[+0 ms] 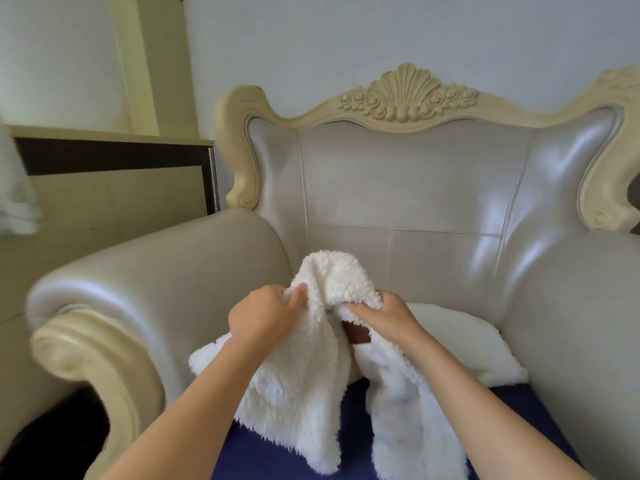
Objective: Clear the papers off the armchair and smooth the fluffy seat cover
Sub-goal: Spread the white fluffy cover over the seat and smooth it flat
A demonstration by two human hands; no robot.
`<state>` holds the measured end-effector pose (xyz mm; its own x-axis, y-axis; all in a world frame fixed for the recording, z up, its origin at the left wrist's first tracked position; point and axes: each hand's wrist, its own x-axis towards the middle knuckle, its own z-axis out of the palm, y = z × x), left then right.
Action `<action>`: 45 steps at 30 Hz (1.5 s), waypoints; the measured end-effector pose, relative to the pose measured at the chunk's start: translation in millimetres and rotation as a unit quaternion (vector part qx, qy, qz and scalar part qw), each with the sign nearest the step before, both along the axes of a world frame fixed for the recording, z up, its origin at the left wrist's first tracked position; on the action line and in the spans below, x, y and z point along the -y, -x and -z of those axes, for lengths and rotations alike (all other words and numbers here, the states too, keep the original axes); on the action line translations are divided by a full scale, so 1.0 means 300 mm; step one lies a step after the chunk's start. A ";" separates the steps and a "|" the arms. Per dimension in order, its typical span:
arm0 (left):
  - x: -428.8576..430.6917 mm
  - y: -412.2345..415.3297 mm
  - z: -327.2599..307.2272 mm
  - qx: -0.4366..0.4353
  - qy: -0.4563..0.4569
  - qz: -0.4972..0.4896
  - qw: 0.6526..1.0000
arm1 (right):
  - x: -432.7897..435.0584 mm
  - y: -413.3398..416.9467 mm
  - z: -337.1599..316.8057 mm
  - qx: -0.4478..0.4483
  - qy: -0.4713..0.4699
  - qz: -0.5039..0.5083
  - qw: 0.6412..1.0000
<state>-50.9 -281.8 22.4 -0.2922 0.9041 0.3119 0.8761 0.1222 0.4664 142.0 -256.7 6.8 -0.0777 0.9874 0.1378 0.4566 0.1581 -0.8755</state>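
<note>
A white fluffy seat cover (311, 382) hangs bunched and lifted above the seat of a cream leather armchair (415, 188). My left hand (263, 315) grips its upper edge on the left. My right hand (381, 315) grips the same edge on the right, close to the left hand. The cover's lower folds drape down onto a dark blue seat surface (519, 407). Another part of the white cover (467, 344) lies flat at the back right of the seat. No papers are visible.
The armchair has padded arms, the left arm (145, 278) and the right arm (581, 306), and a carved cream wooden frame (405, 95). A low cream cabinet (114, 181) with a dark band stands to the left against the wall.
</note>
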 end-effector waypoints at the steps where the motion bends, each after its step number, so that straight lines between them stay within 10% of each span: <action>1: -0.003 0.021 0.014 -0.020 0.010 0.000 1.000 | -0.007 0.031 0.018 0.018 0.001 -0.006 1.000; 5: -0.008 0.094 0.060 -0.074 0.035 0.013 0.997 | -0.033 0.142 0.076 0.134 -0.013 0.021 0.991; 9: -0.008 0.127 0.120 -0.144 0.037 0.052 0.988 | -0.043 0.211 0.146 0.373 -0.184 0.043 0.908; 16: 0.037 0.147 0.247 -0.212 0.106 0.111 0.965 | -0.012 0.300 0.265 0.445 -0.332 -0.147 0.819; 26: 0.174 0.156 0.324 -0.191 -0.044 0.114 0.974 | 0.055 0.379 0.239 0.409 -0.212 -0.109 0.881; 39: 0.259 0.255 0.286 -0.115 0.152 0.186 0.964 | 0.094 0.345 0.133 0.302 0.070 -0.214 0.926; 45: 0.295 0.283 0.273 -0.113 0.253 0.242 0.930 | 0.105 0.402 0.121 0.340 -0.034 -0.185 0.921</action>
<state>-135.6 -370.1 -59.6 0.2083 0.9605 -0.1844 0.9541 -0.1581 0.2542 21.3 -288.1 -29.6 -0.4989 0.8666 -0.0065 0.7998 0.4575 -0.3886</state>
